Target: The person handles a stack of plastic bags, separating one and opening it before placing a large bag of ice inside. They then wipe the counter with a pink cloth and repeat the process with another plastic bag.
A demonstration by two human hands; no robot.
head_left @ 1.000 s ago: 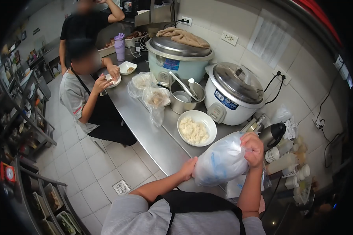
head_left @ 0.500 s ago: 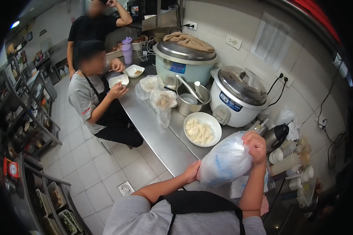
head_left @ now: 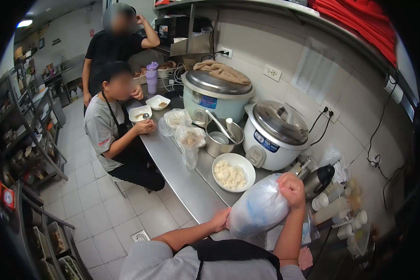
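Observation:
A full, whitish plastic bag (head_left: 258,205) with blue print leans over the near part of the steel table. My right hand (head_left: 291,190) is closed round its gathered top. Against the bag's lower left side rests my left hand (head_left: 219,220), its fingers partly hidden behind the plastic. Just beyond the bag is a white bowl of rice (head_left: 230,173). Behind that bowl stands a metal pot (head_left: 218,145) with white-handled utensils in it, beside a white rice cooker (head_left: 269,140) with its lid on.
A seated person (head_left: 108,121) eats from a white bowl (head_left: 140,113) at the left, and another person (head_left: 108,49) stands behind. Tied bags (head_left: 190,137), a larger cooker (head_left: 214,100) and a purple tumbler (head_left: 152,78) are on the table (head_left: 182,179). Cups (head_left: 320,201) and a dark jug (head_left: 318,179) are at right.
The view has shifted upward. My right hand still grips the bag's top and my left hand stays at its side. The seated person's hand and spoon have moved at the bowl.

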